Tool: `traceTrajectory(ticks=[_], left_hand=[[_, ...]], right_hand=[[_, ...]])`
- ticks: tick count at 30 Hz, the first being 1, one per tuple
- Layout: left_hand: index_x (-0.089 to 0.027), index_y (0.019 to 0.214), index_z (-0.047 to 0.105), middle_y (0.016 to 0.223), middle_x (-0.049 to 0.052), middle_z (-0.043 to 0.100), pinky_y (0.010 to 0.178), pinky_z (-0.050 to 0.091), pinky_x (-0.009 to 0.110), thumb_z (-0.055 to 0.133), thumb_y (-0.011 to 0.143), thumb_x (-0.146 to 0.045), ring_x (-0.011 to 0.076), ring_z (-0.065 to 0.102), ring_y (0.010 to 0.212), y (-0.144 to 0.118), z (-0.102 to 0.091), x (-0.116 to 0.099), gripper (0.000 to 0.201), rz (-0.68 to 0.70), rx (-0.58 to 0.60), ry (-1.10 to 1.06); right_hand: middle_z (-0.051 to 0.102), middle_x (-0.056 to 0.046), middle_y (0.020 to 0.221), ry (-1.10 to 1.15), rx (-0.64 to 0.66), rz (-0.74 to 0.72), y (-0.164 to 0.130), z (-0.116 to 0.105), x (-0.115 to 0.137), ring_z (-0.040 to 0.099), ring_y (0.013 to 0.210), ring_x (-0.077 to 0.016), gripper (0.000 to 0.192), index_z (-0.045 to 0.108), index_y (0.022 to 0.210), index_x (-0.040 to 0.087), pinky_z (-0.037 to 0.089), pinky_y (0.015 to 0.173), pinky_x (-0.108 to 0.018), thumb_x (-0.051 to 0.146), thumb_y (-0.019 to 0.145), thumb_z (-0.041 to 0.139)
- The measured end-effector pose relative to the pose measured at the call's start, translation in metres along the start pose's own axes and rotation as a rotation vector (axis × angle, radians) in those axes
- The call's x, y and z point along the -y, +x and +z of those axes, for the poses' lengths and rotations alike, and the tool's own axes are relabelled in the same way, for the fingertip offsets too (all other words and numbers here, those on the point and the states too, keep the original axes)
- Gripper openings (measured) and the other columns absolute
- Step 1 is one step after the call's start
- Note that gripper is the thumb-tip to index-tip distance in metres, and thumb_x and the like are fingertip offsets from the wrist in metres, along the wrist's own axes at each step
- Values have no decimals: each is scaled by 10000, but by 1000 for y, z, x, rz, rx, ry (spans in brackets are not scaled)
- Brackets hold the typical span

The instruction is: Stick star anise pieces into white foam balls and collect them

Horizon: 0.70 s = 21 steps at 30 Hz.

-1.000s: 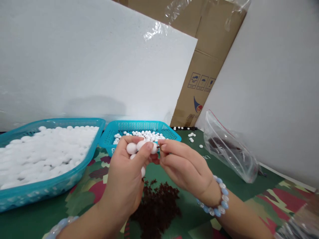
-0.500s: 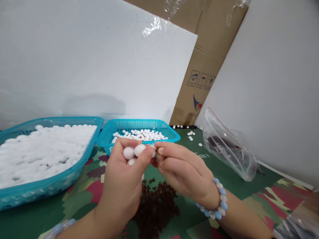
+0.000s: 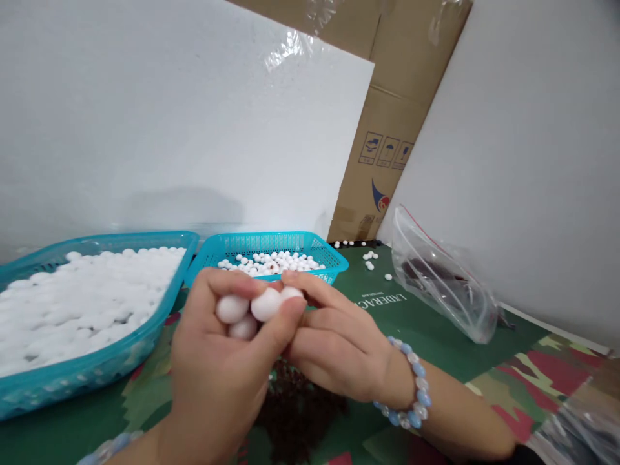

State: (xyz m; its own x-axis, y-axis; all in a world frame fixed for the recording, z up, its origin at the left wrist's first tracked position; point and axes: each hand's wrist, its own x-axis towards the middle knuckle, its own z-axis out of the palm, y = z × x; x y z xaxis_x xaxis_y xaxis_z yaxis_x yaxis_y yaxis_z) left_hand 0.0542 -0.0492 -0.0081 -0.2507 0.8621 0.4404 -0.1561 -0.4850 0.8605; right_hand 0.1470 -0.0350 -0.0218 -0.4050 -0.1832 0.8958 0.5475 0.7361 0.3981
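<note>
White balls point(image 3: 266, 305) fill the left hand point(image 3: 208, 361) in the head view: it grasps several between palm, thumb and fingers, one standing at the thumb tip. The right hand point(image 3: 343, 345) now closes in against that end ball; its fingers are curled, their tips partly hidden. Half a second ago a small brown piece showed between those fingertips and the ball; now it is out of sight, so I cannot tell whether they pinch it. The work seems to be at a pressing or fixing stage on this ball. Seen from the hands, the large basket point(image 3: 121, 361) of balls lies at nine o'clock, the small basket point(image 3: 232, 245) at twelve, the plastic bag point(image 3: 477, 320) near three, and the brown pile point(image 3: 300, 420) around six.
</note>
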Motion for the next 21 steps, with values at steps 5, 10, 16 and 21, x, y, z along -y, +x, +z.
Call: traceTrajectory(ticks=[5, 10, 16, 21], left_hand=[[-205, 498, 409, 438, -84, 441, 317, 320, 99, 577, 448, -154, 28, 399, 376, 6, 3, -5, 183, -96, 21, -107], [-184, 482, 393, 399, -84, 431, 265, 261, 109, 577, 399, -153, 21, 375, 316, 16, 2, -3, 204, -186, 67, -262], [-176, 502, 402, 386, -70, 457, 275, 277, 110, 573, 460, -162, 26, 395, 316, 18, 0, -1, 176, -194, 139, -297], [-180, 528, 417, 437, -57, 509, 304, 334, 119, 544, 519, -131, 53, 471, 355, 22, -2, -1, 137, -140, 177, -328]], right_hand=[[587, 4, 538, 138, 17, 155, 6, -3, 3, 561, 708, -109, 186, 450, 564, 165, 406, 831, -205, 11, 665, 428], [593, -22, 584, 300, -50, 244, 4, 0, 0, 515, 849, -130, 154, 416, 609, 172, 415, 812, -251, 34, 678, 425], [572, -41, 583, 440, -96, 279, 4, -2, -2, 547, 777, -147, 136, 423, 628, 150, 407, 811, -309, 21, 663, 448], [484, -13, 654, 640, -299, 406, 3, -3, -6, 544, 652, -110, 172, 457, 722, 152, 500, 549, -222, 2, 681, 382]])
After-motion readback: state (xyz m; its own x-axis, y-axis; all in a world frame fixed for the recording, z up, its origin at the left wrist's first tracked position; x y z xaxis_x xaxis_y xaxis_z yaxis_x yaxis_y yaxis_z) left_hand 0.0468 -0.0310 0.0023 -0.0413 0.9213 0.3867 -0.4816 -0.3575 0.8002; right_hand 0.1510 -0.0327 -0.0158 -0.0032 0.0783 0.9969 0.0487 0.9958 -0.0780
